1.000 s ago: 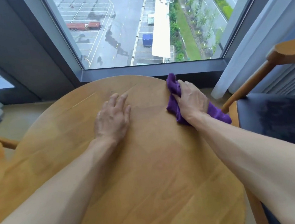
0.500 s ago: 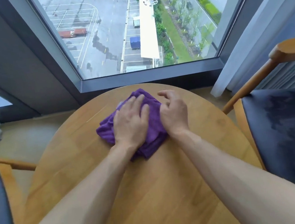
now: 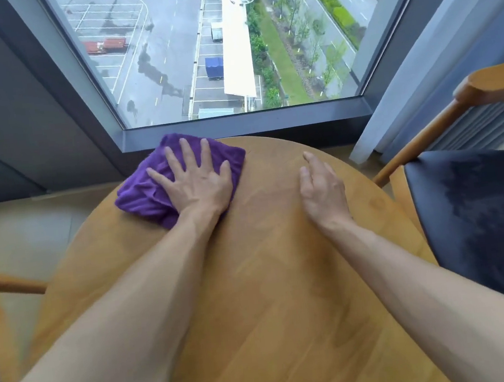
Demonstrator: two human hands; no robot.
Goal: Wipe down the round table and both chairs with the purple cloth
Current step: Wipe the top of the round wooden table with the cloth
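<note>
Left hand (image 3: 196, 181) presses flat, fingers splayed, on the crumpled fuzzy purple cloth (image 3: 141, 194) at the round wooden table (image 3: 270, 283)'s far-left edge; right hand (image 3: 322, 189) rests relaxed, holding nothing, on smooth grain.

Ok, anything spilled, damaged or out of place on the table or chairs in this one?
Nothing stands out. The left hand presses the purple cloth flat at the round table's far left edge; the right hand rests open on bare wood. No spill or damage shows.

Large window (image 3: 212, 47) with dark grey frame (image 3: 246, 125), wet parking lot (image 3: 134, 47) far below, white canopy roof (image 3: 235, 42), green tree strip (image 3: 288, 48), pale curtain (image 3: 436, 53) at right, beige floor (image 3: 23, 232)
</note>
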